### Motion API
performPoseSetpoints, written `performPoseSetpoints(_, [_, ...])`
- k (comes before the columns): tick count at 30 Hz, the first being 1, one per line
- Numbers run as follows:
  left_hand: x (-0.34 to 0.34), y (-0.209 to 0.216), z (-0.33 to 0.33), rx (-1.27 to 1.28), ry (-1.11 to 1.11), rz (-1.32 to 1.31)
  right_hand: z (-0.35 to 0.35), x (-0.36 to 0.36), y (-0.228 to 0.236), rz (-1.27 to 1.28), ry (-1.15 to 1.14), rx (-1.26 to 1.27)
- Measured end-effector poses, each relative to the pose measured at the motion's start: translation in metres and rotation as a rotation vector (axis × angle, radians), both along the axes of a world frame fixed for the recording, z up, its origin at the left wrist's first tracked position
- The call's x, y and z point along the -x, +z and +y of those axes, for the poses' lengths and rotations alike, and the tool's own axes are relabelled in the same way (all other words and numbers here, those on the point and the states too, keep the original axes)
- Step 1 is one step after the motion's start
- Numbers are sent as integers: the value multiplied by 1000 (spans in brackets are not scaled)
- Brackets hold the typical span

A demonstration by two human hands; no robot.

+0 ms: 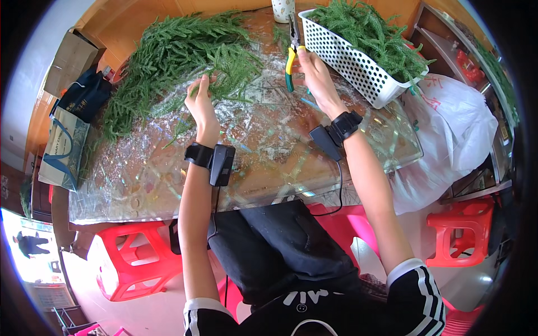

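My left hand (202, 107) is closed on a green artificial pine sprig (234, 68), whose needles fan out to the right of my fingers. Behind it a big heap of similar pine branches (162, 53) covers the far left of the table. In my right hand (320, 83) is a pair of pliers (290, 66) with yellow and green handles, jaws pointing away from me. The pliers and the sprig are apart. Both wrists carry a black strapped device.
A white perforated basket (358, 70) full of pine branches stands far right, beside a patterned cup (283, 11). White flecks and scraps litter the clear-covered table (252, 179). Bags (64, 148) line the left edge; a white plastic sack (448, 126) sits right. Red stools (134, 255) stand below.
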State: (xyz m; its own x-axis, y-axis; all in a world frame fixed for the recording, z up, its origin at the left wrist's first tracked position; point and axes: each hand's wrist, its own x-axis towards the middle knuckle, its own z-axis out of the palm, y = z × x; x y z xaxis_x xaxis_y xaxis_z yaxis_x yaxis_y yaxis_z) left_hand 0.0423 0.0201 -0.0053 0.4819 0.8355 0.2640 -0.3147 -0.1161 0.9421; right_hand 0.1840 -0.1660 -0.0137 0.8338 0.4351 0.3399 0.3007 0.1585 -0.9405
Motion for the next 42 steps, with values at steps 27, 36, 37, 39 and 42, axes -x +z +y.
performPoseSetpoints(27, [4, 5, -10, 35, -107, -38, 1, 31, 15, -92, 94, 79])
performPoseSetpoints(36, [5, 2, -6, 30, -118, -29, 6, 31, 11, -264, 28, 129])
performPoseSetpoints(37, [5, 4, -8, 12, -125, -5, 5, 31, 12, -264, 27, 128])
performPoseSetpoints(39, [4, 5, -11, -20, -138, 44, 4, 33, 13, -371, -13, 146])
performPoseSetpoints(42, [4, 4, -10, -44, -155, 75, 3, 35, 13, -516, -59, 199])
